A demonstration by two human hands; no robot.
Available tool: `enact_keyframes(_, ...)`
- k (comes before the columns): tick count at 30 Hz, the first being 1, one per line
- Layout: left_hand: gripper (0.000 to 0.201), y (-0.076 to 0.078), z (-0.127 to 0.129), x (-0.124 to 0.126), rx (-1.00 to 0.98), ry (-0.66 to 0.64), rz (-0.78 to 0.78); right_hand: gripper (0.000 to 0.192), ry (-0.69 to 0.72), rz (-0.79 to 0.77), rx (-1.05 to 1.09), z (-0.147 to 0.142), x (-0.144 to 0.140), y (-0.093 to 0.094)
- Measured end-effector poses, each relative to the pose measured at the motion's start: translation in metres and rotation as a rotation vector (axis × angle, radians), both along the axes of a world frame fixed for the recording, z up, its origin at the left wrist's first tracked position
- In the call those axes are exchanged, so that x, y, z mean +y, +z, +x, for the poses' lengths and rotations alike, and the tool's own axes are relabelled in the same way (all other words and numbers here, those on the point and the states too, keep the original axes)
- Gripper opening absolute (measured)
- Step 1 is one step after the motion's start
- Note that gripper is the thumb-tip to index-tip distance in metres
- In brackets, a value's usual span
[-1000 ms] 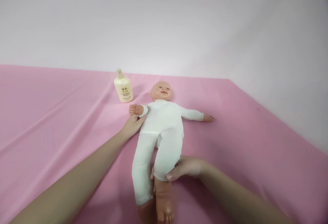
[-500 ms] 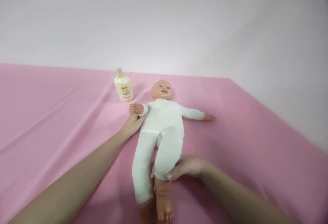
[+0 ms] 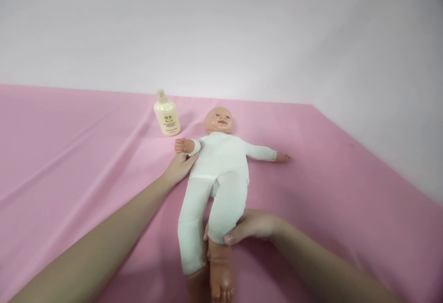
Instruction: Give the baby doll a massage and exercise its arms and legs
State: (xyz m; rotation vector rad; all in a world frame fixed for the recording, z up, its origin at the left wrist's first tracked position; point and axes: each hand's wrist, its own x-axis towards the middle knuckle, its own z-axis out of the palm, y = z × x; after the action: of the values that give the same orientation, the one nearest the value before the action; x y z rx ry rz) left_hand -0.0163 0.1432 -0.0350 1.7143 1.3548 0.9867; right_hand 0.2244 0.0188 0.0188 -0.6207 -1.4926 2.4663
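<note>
A baby doll (image 3: 221,157) with a white cloth body lies on its back, its head away from me and its feet towards me. My left hand (image 3: 180,168) grips the doll's arm on the left, thumb against the white sleeve, most fingers hidden beneath. Around the doll's lower leg on the right, just above the bare foot, my right hand (image 3: 247,229) is closed; its thumb lies on top and its fingertips show between the legs. Beyond my left hand stands a pale yellow pump bottle (image 3: 168,118) with a printed label.
Everything rests on a table with a pink cloth (image 3: 332,192), which has some creases on the left. Its far edge meets a pale wall (image 3: 207,39), and its right edge slants towards me. The doll's other arm stretches out to the right.
</note>
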Motion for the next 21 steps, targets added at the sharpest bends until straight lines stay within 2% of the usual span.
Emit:
enact_keyframes(7, 0.047, 0.0022, 0.0004, -0.0014, 0.007, 0.009, 0.003, 0.048, 0.001, 0.028, -0.017, 0.0011, 0.0004, -0.001)
enact_keyframes(21, 0.05, -0.0035, -0.001, 0.0015, -0.026, -0.019, 0.005, 0.049, -0.007, 0.009, -0.018, -0.0002, 0.0003, 0.0011)
